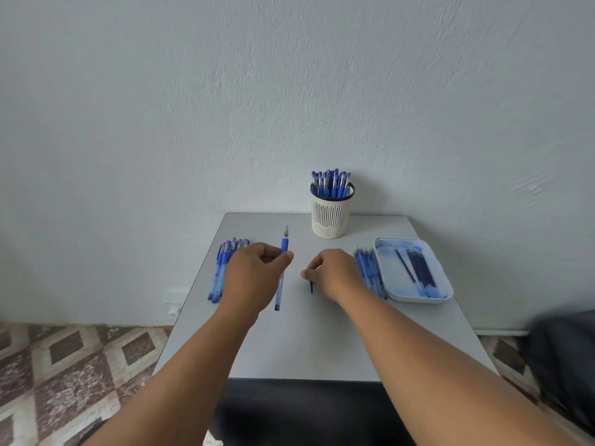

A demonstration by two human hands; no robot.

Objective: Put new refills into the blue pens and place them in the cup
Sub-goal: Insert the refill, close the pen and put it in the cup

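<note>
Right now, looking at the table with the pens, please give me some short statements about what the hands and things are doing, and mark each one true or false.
1. The left hand holds a pen with its tip pointing toward the wall. True.
2. The cup is empty. False: it is full of blue pens standing upright.
3. The tray lies at the right side of the table, with dark refills in it. True.
4. The right hand is flat and open on the table. False: its fingers are curled round a thin blue piece.
5. The cup stands at the near edge. False: it stands at the far edge, by the wall.
</note>
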